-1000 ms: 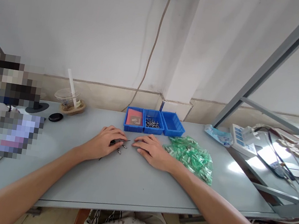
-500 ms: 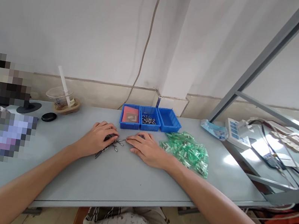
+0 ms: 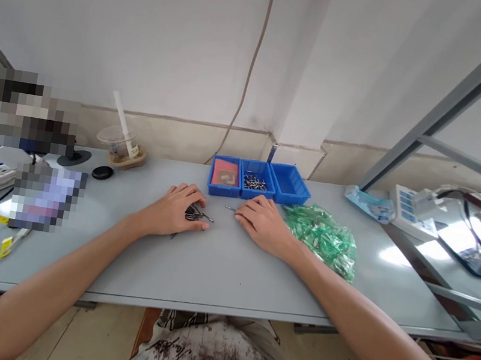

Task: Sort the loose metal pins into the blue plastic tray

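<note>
My left hand [image 3: 177, 211] rests on the grey table [image 3: 207, 272] with its fingers curled over a small bunch of thin dark metal pins [image 3: 196, 214]. My right hand [image 3: 261, 223] lies just to the right, fingers bent, with a single pin [image 3: 230, 208] at its fingertips. The two hands are a short gap apart. Behind them stand three joined blue bins [image 3: 258, 180]: the left holds a red pad, the middle holds small metal parts, the right looks empty.
A heap of green plastic packets [image 3: 323, 235] lies right of my right hand. A plastic cup with a straw [image 3: 118, 145] and a black disc [image 3: 102, 172] sit at the back left. Power strips, cables and a grey frame crowd the right side.
My left hand has gathered the scattered pins closer under its fingers. My right hand has shifted slightly right, leaving one pin at its tips. The camera view swung a little.
</note>
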`<state>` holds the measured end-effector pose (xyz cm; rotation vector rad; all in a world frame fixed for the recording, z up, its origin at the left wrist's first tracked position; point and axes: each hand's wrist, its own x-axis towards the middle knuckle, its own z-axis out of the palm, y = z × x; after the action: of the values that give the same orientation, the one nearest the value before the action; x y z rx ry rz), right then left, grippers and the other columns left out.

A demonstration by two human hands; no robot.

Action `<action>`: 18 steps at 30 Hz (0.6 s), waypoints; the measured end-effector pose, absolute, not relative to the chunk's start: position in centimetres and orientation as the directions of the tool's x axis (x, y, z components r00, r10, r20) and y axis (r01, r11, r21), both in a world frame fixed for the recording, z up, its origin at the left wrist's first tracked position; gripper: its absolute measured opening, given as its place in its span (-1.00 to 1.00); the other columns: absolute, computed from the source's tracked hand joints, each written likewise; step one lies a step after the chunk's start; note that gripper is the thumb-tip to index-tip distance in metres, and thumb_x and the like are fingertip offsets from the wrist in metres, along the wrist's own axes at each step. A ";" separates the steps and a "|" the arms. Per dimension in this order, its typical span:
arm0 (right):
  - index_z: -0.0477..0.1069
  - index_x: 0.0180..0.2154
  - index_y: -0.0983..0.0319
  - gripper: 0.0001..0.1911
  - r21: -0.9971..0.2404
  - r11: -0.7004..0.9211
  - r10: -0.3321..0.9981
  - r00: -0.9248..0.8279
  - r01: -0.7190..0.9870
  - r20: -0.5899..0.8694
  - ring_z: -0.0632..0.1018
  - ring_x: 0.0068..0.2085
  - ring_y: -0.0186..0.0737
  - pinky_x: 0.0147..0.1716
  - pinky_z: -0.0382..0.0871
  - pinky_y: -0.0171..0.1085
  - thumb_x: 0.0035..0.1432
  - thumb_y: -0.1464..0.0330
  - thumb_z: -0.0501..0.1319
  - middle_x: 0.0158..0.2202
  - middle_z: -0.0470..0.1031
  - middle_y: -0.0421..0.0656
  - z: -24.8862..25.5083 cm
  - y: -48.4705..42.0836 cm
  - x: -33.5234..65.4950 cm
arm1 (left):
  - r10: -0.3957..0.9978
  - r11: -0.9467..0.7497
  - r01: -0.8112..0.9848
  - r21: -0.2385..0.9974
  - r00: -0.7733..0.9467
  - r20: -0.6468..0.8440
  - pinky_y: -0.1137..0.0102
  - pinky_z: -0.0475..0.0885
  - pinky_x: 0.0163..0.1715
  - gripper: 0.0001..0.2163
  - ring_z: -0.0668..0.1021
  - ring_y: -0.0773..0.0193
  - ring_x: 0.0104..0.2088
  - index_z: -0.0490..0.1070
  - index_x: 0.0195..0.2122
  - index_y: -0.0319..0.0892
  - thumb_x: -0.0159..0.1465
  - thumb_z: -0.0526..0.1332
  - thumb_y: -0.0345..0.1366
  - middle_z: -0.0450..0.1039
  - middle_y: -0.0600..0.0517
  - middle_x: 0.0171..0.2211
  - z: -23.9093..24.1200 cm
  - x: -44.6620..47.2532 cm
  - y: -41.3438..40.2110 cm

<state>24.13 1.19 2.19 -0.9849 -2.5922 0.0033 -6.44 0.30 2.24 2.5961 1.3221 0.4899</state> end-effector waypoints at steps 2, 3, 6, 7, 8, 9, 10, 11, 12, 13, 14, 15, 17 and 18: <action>0.58 -0.03 0.19 -0.65 -0.128 0.746 0.652 -0.677 0.654 0.341 0.41 0.01 0.02 -0.05 0.22 -0.04 0.57 0.25 0.03 -0.05 0.61 -0.02 2.1 1.2 24.0 | 0.807 -0.590 0.743 0.316 0.552 0.209 0.12 0.30 0.08 -0.53 0.47 -0.01 0.03 0.44 -0.02 -0.07 0.36 0.24 0.24 0.46 -0.04 0.04 2.2 -6.5 0.3; 0.58 -0.04 0.19 -0.65 -0.127 0.737 0.660 -0.669 0.663 0.342 0.41 0.00 0.02 -0.06 0.22 -0.04 0.56 0.25 0.03 -0.07 0.60 -0.01 2.1 1.3 24.0 | 0.804 -0.595 0.737 0.320 0.555 0.214 0.12 0.30 0.08 -0.54 0.47 0.00 0.03 0.44 -0.03 -0.07 0.36 0.25 0.23 0.46 -0.04 0.03 2.2 -6.4 0.3; 0.58 -0.09 0.19 -0.63 -0.109 0.711 0.684 -0.647 0.694 0.338 0.41 -0.05 0.01 -0.09 0.22 -0.04 0.56 0.23 0.03 -0.14 0.58 -0.01 2.1 1.4 23.9 | 0.797 -0.604 0.726 0.329 0.556 0.237 0.13 0.31 0.06 -0.57 0.48 0.01 0.00 0.45 -0.05 -0.08 0.39 0.23 0.20 0.48 -0.03 0.01 2.1 -6.4 0.3; 0.58 -0.10 0.19 -0.63 -0.095 0.701 0.690 -0.640 0.706 0.338 0.41 -0.07 0.02 -0.10 0.21 -0.04 0.55 0.22 0.03 -0.16 0.58 -0.01 2.1 1.5 24.0 | 0.796 -0.605 0.725 0.328 0.551 0.250 0.14 0.32 0.05 -0.59 0.49 0.03 -0.02 0.44 -0.06 -0.08 0.43 0.20 0.18 0.49 -0.03 -0.02 2.1 -6.3 0.3; 0.58 -0.12 0.19 -0.63 -0.081 0.691 0.696 -0.632 0.718 0.341 0.41 -0.08 0.02 -0.10 0.21 -0.04 0.55 0.22 0.04 -0.17 0.57 -0.01 2.1 1.5 24.0 | 0.797 -0.604 0.726 0.329 0.542 0.266 0.15 0.32 0.03 -0.62 0.50 0.05 -0.05 0.43 -0.07 -0.09 0.47 0.15 0.14 0.50 -0.02 -0.05 2.1 -6.3 0.3; 0.57 -0.14 0.20 -0.64 -0.069 0.682 0.701 -0.624 0.728 0.345 0.41 -0.09 0.02 -0.11 0.21 -0.04 0.55 0.22 0.04 -0.18 0.56 -0.02 2.1 1.6 24.1 | 0.800 -0.599 0.730 0.329 0.528 0.286 0.15 0.33 0.01 -0.65 0.51 0.07 -0.08 0.43 -0.08 -0.10 0.51 0.09 0.09 0.51 -0.02 -0.08 2.1 -6.3 0.3; 0.56 -0.15 0.19 -0.64 -0.061 0.674 0.705 -0.617 0.736 0.348 0.41 -0.09 0.02 -0.11 0.21 -0.05 0.55 0.22 0.04 -0.19 0.55 -0.02 2.1 1.6 24.2 | 0.805 -0.591 0.737 0.329 0.508 0.308 0.16 0.33 -0.01 -0.66 0.51 0.08 -0.11 0.42 -0.09 -0.10 0.55 0.04 0.04 0.52 -0.02 -0.12 2.2 -6.3 0.4; 0.56 -0.16 0.19 -0.64 -0.056 0.671 0.707 -0.615 0.739 0.349 0.41 -0.09 0.03 -0.12 0.22 -0.05 0.55 0.23 0.03 -0.19 0.55 -0.02 2.1 1.7 24.2 | 0.810 -0.580 0.747 0.327 0.485 0.330 0.16 0.34 -0.02 -0.67 0.52 0.09 -0.13 0.41 -0.10 -0.11 0.57 0.01 0.00 0.53 -0.02 -0.14 2.2 -6.4 0.4; 0.55 -0.16 0.19 -0.65 -0.056 0.670 0.708 -0.614 0.740 0.350 0.41 -0.09 0.03 -0.13 0.22 -0.06 0.55 0.23 0.03 -0.19 0.54 -0.02 2.1 1.7 24.3 | 0.815 -0.568 0.759 0.319 0.464 0.348 0.16 0.34 -0.04 -0.68 0.52 0.09 -0.13 0.41 -0.11 -0.11 0.58 -0.02 -0.04 0.53 -0.02 -0.14 2.2 -6.4 0.5; 0.54 -0.17 0.18 -0.66 -0.060 0.671 0.708 -0.614 0.739 0.350 0.41 -0.10 0.03 -0.13 0.22 -0.06 0.55 0.24 0.04 -0.19 0.54 -0.02 2.1 1.7 24.3 | 0.818 -0.557 0.773 0.303 0.447 0.362 0.17 0.35 -0.05 -0.68 0.52 0.09 -0.13 0.41 -0.11 -0.11 0.58 -0.03 -0.07 0.54 -0.03 -0.14 2.2 -6.6 0.6; 0.53 -0.16 0.18 -0.69 -0.069 0.672 0.709 -0.614 0.737 0.349 0.41 -0.10 0.02 -0.14 0.23 -0.07 0.54 0.24 0.05 -0.18 0.54 -0.03 2.1 1.7 24.3 | 0.819 -0.548 0.788 0.281 0.437 0.373 0.17 0.35 -0.06 -0.69 0.52 0.08 -0.13 0.41 -0.11 -0.11 0.58 -0.04 -0.09 0.54 -0.04 -0.13 2.1 -6.7 0.8; 0.51 -0.15 0.18 -0.72 -0.082 0.671 0.711 -0.609 0.737 0.350 0.41 -0.10 0.02 -0.14 0.24 -0.08 0.54 0.25 0.06 -0.16 0.54 -0.03 2.0 1.7 24.3 | 0.818 -0.541 0.802 0.252 0.434 0.377 0.17 0.35 -0.07 -0.70 0.53 0.07 -0.13 0.41 -0.12 -0.11 0.58 -0.05 -0.12 0.54 -0.05 -0.12 2.1 -6.8 0.9; 0.48 -0.10 0.19 -0.79 -0.109 0.668 0.718 -0.598 0.736 0.357 0.41 -0.10 0.01 -0.13 0.26 -0.08 0.53 0.29 0.09 -0.12 0.54 -0.03 1.9 1.7 24.2 | 0.828 -0.513 0.835 0.199 0.420 0.372 0.17 0.35 -0.10 -0.72 0.54 0.07 -0.14 0.41 -0.14 -0.11 0.57 -0.04 -0.16 0.54 -0.05 -0.14 2.0 -7.1 1.1; 0.46 -0.06 0.19 -0.81 -0.120 0.666 0.720 -0.594 0.736 0.360 0.41 -0.09 0.01 -0.11 0.27 -0.08 0.52 0.31 0.09 -0.10 0.54 -0.03 1.8 1.8 24.1 | 0.840 -0.486 0.854 0.185 0.398 0.368 0.17 0.35 -0.12 -0.74 0.54 0.06 -0.16 0.40 -0.16 -0.11 0.56 -0.02 -0.17 0.54 -0.05 -0.17 2.0 -7.2 1.2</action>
<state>24.11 1.77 1.78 -1.1450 -2.5052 -0.0582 -7.21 1.23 1.97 2.6550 1.6089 0.6674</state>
